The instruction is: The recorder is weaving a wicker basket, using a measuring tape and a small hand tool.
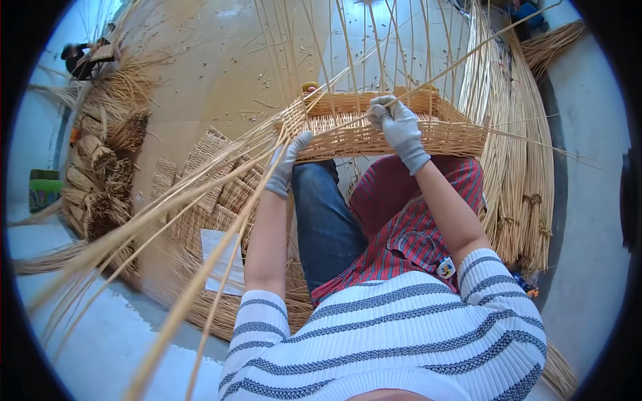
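A long, half-woven wicker basket [394,139] lies across my lap, with tall upright stakes [381,50] rising from its far side. My left hand [289,164], in a pale glove, grips its near left corner, where several long loose rods [200,180] fan out toward the lower left. My right hand [399,131], gloved as well, is closed at the near wall's upper edge. Its fingers pinch a wicker rod [461,61] that slants far up to the right. Parts of the left fingers are hidden behind the weave.
Bundles of long pale rods [518,167] lie along the right wall. Woven panels [214,180] and a white paper sheet [221,260] are on the floor at left. Tied bundles [100,167] line the left side. A green container [45,187] stands by the wall. Scraps litter the floor ahead.
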Available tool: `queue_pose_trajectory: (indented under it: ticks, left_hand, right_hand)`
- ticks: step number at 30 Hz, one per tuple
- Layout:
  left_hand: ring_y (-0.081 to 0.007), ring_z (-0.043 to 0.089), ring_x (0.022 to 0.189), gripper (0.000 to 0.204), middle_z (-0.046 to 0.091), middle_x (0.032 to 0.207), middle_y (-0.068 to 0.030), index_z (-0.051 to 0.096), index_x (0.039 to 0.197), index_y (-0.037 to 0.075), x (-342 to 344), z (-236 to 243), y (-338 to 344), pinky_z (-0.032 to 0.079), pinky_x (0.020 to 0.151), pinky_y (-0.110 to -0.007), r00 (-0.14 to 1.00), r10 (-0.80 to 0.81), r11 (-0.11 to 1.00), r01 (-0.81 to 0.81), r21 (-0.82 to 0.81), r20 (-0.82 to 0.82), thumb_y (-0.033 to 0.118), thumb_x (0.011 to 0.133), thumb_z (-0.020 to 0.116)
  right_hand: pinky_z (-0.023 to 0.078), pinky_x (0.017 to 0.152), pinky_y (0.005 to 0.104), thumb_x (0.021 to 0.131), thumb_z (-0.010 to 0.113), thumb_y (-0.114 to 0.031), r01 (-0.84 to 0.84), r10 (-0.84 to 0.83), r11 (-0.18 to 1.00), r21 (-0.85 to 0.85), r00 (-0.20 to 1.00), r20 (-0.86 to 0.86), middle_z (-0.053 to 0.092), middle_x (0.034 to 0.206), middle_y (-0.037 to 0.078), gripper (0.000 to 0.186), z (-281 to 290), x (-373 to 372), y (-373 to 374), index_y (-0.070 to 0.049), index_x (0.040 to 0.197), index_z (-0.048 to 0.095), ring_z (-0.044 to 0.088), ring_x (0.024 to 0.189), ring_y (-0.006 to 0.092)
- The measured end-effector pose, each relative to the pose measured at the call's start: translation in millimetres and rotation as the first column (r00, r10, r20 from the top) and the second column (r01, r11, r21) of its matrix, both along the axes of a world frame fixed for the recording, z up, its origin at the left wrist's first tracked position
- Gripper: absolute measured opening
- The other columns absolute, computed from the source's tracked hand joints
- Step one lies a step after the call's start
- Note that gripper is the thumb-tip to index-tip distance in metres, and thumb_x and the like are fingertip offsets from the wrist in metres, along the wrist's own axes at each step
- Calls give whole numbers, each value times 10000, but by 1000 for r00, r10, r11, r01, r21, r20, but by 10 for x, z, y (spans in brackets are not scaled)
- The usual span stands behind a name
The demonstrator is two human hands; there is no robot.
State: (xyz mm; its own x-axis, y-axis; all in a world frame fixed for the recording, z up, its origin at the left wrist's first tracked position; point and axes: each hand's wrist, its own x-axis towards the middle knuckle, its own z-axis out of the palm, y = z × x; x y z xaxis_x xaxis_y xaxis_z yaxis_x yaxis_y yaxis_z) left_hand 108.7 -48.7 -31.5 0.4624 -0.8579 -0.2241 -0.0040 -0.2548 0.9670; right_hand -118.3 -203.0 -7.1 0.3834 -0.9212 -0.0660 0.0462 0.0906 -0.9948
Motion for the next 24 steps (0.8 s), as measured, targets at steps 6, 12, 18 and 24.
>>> queue_pose_trajectory:
  ticks: [6,12,18,24]
  left_hand:
    - [-192,623,955,558,687,1086,-90,660,1173,11,-122,-112,-114,481,869,-330,997,72,997,-72,-29,15,417,809,781]
    - [-240,617,1022,739,664,1167,-135,605,1265,13,-173,185,-55,462,932,-355,987,156,987,-158,-32,-38,531,767,779]
    - [-276,558,1200,877,605,1293,-183,529,1355,-26,-218,27,-131,402,1036,-349,970,242,970,-241,32,-11,594,776,751]
    - [-241,567,1148,752,621,1245,-156,553,1321,-31,-118,-114,-207,438,996,-340,972,235,972,-234,-31,17,506,832,747]
  right_hand:
    - [547,677,262,957,609,-59,53,-51,997,-60,998,32,661,837,26,24,0,66,-32,-42,970,620,642,759,105]
    - [508,599,292,947,617,-194,-309,205,830,-464,943,-262,663,780,99,164,810,819,-124,-42,1008,605,637,637,149]
    - [503,843,384,920,626,-337,-596,347,507,-622,802,-486,717,962,125,294,665,1738,-841,-99,1074,703,663,919,315]
    - [510,864,414,878,633,-199,-339,-188,633,-696,805,-562,682,1002,148,334,298,1975,-744,-141,1206,655,643,976,323]
